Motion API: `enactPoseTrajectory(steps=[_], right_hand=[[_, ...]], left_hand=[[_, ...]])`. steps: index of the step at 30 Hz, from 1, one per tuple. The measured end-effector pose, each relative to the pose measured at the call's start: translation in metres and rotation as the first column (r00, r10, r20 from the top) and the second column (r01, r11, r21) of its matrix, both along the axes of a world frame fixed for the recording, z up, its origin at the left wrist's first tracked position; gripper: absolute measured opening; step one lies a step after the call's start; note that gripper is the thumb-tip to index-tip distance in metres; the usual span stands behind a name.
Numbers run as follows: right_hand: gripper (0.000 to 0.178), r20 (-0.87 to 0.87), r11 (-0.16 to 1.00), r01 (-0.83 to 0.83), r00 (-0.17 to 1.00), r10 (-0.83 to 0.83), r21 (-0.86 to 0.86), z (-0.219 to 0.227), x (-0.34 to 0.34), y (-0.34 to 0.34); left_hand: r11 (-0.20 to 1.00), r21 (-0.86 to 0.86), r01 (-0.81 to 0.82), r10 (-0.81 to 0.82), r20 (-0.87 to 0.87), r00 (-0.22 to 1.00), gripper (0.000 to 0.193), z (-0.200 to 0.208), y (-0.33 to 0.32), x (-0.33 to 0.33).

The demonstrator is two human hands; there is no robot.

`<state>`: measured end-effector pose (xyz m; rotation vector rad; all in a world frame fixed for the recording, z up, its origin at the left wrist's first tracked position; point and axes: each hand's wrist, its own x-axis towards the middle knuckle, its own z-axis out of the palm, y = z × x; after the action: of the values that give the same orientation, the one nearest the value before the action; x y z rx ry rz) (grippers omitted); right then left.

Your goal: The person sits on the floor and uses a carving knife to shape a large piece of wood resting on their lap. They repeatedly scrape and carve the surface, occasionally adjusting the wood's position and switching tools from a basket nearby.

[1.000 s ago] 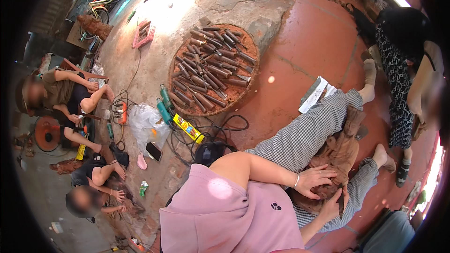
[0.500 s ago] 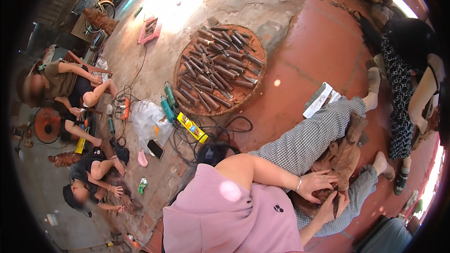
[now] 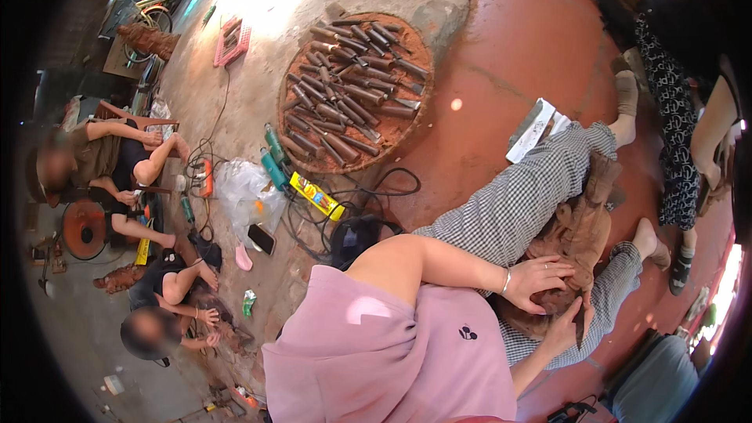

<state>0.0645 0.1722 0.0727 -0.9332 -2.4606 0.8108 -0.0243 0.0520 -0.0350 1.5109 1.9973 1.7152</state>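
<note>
A brown wood carving lies across my lap between my legs in checked trousers. My left hand, with a bracelet and a ring, curls its fingers over the carving's near end and grips it. Just below, my right hand pinches a thin dark flat piece against the same end of the wood. Its kind is not clear. The fingertips of both hands are close together, and part of the carving beneath them is hidden.
A round tray piled with wooden-handled chisels stands ahead. Green power tools, black cables, a plastic bag and a phone lie at left. Co-workers sit at left; another person is at right.
My right hand and the thin dark piece have shifted slightly up and right along the carving. My left hand keeps its hold. The whole view has tilted a little.
</note>
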Motion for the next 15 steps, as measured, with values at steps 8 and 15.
enactPoseTrajectory(steps=[8,15], right_hand=[[0.010,0.086,0.993,-0.041,0.996,0.031,0.114,0.002,-0.007,-0.008],[0.014,-0.059,0.993,-0.013,0.998,0.006,-0.118,-0.012,0.006,0.008]], left_hand=[[1.000,0.016,0.005,-0.005,0.003,1.000,0.072,0.002,-0.001,0.000],[0.999,0.018,0.028,-0.028,0.002,1.000,0.071,0.006,-0.001,-0.006]])
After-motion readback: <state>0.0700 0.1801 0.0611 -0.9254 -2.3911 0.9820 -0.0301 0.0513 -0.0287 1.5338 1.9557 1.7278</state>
